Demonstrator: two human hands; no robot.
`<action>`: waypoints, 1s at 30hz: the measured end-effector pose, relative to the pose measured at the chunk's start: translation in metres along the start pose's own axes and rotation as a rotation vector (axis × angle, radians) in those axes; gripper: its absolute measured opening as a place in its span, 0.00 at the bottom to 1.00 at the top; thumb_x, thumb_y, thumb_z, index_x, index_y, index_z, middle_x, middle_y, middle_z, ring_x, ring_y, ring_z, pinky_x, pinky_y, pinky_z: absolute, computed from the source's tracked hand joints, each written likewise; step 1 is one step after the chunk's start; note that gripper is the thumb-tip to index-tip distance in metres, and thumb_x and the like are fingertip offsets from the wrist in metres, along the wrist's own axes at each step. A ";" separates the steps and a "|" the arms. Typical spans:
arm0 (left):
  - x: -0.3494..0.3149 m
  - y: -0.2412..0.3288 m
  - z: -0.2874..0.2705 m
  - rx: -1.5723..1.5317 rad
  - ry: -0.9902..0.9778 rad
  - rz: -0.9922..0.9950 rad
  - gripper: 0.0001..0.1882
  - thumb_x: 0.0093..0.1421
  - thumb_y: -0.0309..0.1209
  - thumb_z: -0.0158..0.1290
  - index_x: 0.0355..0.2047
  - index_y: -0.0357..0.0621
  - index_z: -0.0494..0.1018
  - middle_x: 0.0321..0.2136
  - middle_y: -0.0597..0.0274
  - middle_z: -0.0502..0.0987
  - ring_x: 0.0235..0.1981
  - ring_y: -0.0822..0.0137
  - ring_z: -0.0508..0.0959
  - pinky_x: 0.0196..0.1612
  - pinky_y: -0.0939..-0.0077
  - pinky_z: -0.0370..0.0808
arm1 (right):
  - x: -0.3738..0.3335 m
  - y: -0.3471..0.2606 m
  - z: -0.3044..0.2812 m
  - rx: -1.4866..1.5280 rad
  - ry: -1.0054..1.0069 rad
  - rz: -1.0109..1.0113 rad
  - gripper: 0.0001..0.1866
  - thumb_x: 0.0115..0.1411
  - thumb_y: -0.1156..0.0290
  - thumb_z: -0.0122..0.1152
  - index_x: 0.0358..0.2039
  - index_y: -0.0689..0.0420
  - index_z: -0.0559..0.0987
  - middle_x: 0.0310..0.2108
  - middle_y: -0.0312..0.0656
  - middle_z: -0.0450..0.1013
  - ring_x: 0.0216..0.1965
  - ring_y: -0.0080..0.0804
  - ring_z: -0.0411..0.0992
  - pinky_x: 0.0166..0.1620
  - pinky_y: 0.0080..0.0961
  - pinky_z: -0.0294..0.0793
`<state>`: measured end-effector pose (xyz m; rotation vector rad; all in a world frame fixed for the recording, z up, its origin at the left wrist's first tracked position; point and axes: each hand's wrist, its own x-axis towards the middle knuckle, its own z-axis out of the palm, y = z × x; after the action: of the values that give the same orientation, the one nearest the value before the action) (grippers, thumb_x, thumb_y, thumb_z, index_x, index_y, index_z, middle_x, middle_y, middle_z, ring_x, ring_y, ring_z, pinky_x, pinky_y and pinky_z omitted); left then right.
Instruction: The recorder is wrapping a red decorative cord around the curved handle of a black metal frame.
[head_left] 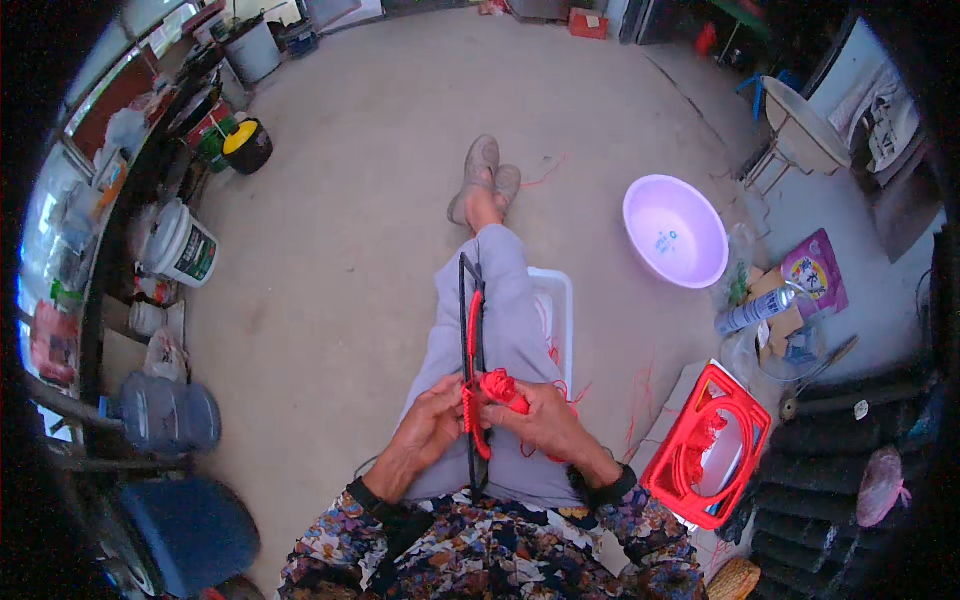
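Above my lap stands a narrow black frame [463, 330], seen nearly edge-on, with a red strip [474, 318] along it. My left hand [425, 430] is closed on the frame's left side, where red cord [468, 408] is wrapped in tight turns. On the other side, my right hand [550, 418] is closed around a bunched hank of red cord [500, 386], its fingertips close to the frame. Loose red strands trail past my right hand. The fingertips of both hands are partly hidden behind the cord and frame.
A white plastic tub [568, 320] sits beside my legs. To my right are a red basket [757, 395] holding coiled red cord, a purple basin [715, 265] and a spray can [755, 310]. A white bucket [195, 250] and a blue water jug [190, 415] stand left.
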<state>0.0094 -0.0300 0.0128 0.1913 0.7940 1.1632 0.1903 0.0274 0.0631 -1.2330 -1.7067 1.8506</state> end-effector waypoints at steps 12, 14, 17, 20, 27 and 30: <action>0.008 -0.010 0.001 -0.234 -0.226 -0.015 0.22 0.65 0.42 0.38 0.51 0.40 0.65 0.21 0.59 0.68 0.21 0.66 0.66 0.26 0.74 0.62 | -0.010 -0.012 -0.011 0.451 -0.039 0.068 0.11 0.58 0.64 0.58 0.23 0.54 0.71 0.15 0.26 0.62 0.16 0.14 0.58 0.18 0.17 0.55; 0.010 -0.013 -0.001 -0.263 -0.223 -0.027 0.19 0.64 0.42 0.39 0.46 0.41 0.66 0.19 0.60 0.67 0.19 0.66 0.65 0.24 0.74 0.61 | -0.008 -0.013 -0.011 0.516 -0.032 0.044 0.10 0.58 0.65 0.58 0.23 0.54 0.71 0.15 0.26 0.62 0.15 0.14 0.57 0.18 0.17 0.54; 0.011 -0.013 -0.001 -0.246 -0.198 -0.039 0.15 0.62 0.41 0.40 0.38 0.42 0.67 0.17 0.61 0.66 0.17 0.67 0.63 0.22 0.74 0.59 | -0.007 -0.011 -0.012 0.545 -0.036 0.025 0.10 0.58 0.66 0.57 0.23 0.53 0.70 0.15 0.26 0.60 0.15 0.14 0.56 0.18 0.16 0.53; 0.013 -0.015 -0.006 -0.250 -0.182 -0.059 0.14 0.61 0.41 0.41 0.36 0.43 0.66 0.16 0.62 0.65 0.16 0.67 0.62 0.21 0.74 0.58 | -0.006 -0.012 -0.014 0.534 -0.026 0.024 0.09 0.58 0.67 0.56 0.23 0.53 0.70 0.14 0.26 0.60 0.15 0.14 0.56 0.18 0.16 0.53; 0.011 -0.014 -0.005 -0.277 -0.167 -0.050 0.14 0.60 0.40 0.41 0.36 0.42 0.67 0.20 0.61 0.67 0.17 0.66 0.64 0.23 0.73 0.61 | 0.010 0.009 -0.028 0.317 -0.008 -0.044 0.11 0.56 0.64 0.59 0.23 0.56 0.72 0.16 0.28 0.65 0.17 0.14 0.60 0.20 0.18 0.58; 0.005 -0.008 0.011 -0.075 -0.010 0.032 0.14 0.59 0.36 0.46 0.39 0.40 0.68 0.24 0.60 0.69 0.21 0.66 0.68 0.29 0.73 0.67 | 0.013 0.009 -0.037 0.187 0.026 -0.086 0.13 0.55 0.62 0.61 0.24 0.58 0.73 0.18 0.28 0.67 0.20 0.15 0.62 0.21 0.20 0.62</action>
<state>0.0233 -0.0257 0.0141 0.1478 0.7391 1.2194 0.2139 0.0587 0.0535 -1.0877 -1.5097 1.8860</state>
